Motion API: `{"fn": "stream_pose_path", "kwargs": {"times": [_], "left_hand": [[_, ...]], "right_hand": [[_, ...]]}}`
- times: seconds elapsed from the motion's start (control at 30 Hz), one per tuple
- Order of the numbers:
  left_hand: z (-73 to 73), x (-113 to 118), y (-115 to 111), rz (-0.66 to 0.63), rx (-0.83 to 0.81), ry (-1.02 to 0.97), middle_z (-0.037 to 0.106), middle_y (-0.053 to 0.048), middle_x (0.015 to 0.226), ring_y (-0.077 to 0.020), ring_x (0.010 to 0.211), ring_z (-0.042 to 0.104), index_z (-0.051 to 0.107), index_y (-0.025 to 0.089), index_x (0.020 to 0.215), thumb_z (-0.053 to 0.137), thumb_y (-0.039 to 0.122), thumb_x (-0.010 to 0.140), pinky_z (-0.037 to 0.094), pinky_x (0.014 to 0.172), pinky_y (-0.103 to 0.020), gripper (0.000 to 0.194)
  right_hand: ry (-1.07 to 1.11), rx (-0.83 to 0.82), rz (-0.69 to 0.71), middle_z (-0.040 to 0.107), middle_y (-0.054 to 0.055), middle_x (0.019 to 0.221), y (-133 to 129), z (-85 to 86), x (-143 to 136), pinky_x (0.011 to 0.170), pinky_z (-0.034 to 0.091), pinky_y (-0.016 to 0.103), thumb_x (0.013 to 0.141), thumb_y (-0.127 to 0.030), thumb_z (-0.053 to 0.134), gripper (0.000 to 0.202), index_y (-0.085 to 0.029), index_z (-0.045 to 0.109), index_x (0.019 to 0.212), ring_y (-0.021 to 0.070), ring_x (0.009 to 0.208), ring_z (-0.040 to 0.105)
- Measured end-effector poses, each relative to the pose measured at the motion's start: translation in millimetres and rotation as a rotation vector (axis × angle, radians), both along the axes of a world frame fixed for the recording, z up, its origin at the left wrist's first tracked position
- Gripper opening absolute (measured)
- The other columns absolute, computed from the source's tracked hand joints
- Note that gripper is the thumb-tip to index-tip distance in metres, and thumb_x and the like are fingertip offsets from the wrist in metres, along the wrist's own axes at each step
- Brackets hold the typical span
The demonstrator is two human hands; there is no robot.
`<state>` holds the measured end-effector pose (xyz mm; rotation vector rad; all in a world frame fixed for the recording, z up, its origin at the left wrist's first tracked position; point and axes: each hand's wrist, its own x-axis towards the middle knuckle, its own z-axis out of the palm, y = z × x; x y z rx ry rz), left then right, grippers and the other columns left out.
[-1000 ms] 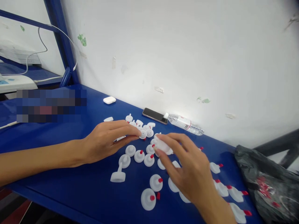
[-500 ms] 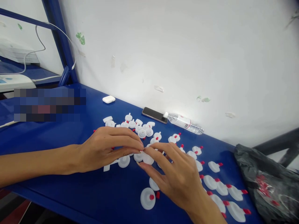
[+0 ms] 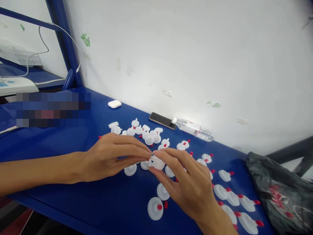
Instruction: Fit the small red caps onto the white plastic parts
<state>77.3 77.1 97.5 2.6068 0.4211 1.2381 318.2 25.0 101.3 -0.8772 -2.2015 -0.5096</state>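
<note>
My right hand [image 3: 189,182] pinches a white plastic disc with a short spout [image 3: 158,164] between thumb and fingers, just above the blue table. My left hand [image 3: 114,158] is closed, its fingertips pressed together at the spout end. A speck of red shows by those fingertips, but what they grip is mostly hidden. Below the hands lie a white disc with a red tip [image 3: 155,209], a plain white disc [image 3: 163,192] and a loose red tip [image 3: 166,205]. Behind them is a cluster of white spouted discs [image 3: 149,139].
Several red-tipped white discs [image 3: 247,203] lie in rows at the right, beside a dark plastic bag [image 3: 259,173] with red pieces. Along the wall are a white case [image 3: 114,104], a phone [image 3: 162,120] and a lying bottle [image 3: 193,128]. A white power strip [image 3: 18,85] is at the left.
The right hand and its white disc have shifted slightly right, showing more of the spout between the hands. The left hand has barely moved.
</note>
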Motion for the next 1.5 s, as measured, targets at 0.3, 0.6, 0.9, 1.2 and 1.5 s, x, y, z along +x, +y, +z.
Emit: {"fn": "stream_pose_path", "kwargs": {"times": [0.3, 0.6, 0.9, 1.2, 1.5], "left_hand": [[-11.6, 1, 5, 0.082, 0.225, 0.058, 0.078, -0.007, 0.098, -0.0185, 0.089, 0.072, 0.066, 0.018, 0.122, 0.066, 0.013, 0.097, 0.062, 0.078, -0.029, 0.026], [-17.9, -2, 3, 0.007, 0.208, 0.034, 0.076, -0.009, 0.095, -0.0202, 0.087, 0.066, 0.063, 0.015, 0.114, 0.06, 0.001, 0.093, 0.058, 0.076, -0.033, 0.025], [-9.7, 2, -4, -0.043, 0.167, -0.034, 0.075, -0.007, 0.085, -0.0181, 0.075, 0.064, 0.063, 0.016, 0.112, 0.056, -0.003, 0.089, 0.055, 0.067, -0.031, 0.031], [-10.2, 5, -7, -0.057, 0.136, -0.077, 0.072, -0.007, 0.078, -0.0176, 0.07, 0.063, 0.064, 0.013, 0.106, 0.053, -0.007, 0.085, 0.055, 0.063, -0.03, 0.031], [-13.1, 0, -7, -0.023, 0.266, -0.011, 0.074, -0.009, 0.084, -0.019, 0.073, 0.062, 0.062, 0.011, 0.105, 0.051, -0.011, 0.078, 0.056, 0.062, -0.032, 0.036]], "right_hand": [[0.045, 0.004, 0.0, 0.078, 0.007, 0.11, -5, -3.8, -1, 0.084, 0.062, 0.026, 0.096, -0.018, 0.073, 0.031, -0.016, 0.069, 0.127, 0.0169, 0.099, 0.076], [0.116, -0.026, 0.082, 0.08, 0.009, 0.102, -8, -5.2, -8, 0.092, 0.065, 0.028, 0.091, -0.011, 0.077, 0.031, -0.011, 0.074, 0.122, 0.0189, 0.098, 0.076], [0.119, -0.009, 0.105, 0.081, 0.007, 0.103, -16, 1.0, -13, 0.093, 0.065, 0.023, 0.093, -0.004, 0.071, 0.026, -0.011, 0.076, 0.118, 0.017, 0.098, 0.077], [0.068, 0.06, 0.071, 0.081, 0.007, 0.102, -16, 1.4, -15, 0.089, 0.064, 0.021, 0.094, -0.009, 0.072, 0.024, -0.01, 0.077, 0.118, 0.015, 0.095, 0.078], [0.105, -0.009, 0.018, 0.081, 0.006, 0.1, -18, -7.0, -19, 0.079, 0.067, 0.022, 0.097, -0.012, 0.068, 0.026, -0.013, 0.075, 0.122, 0.0153, 0.092, 0.079]]}}
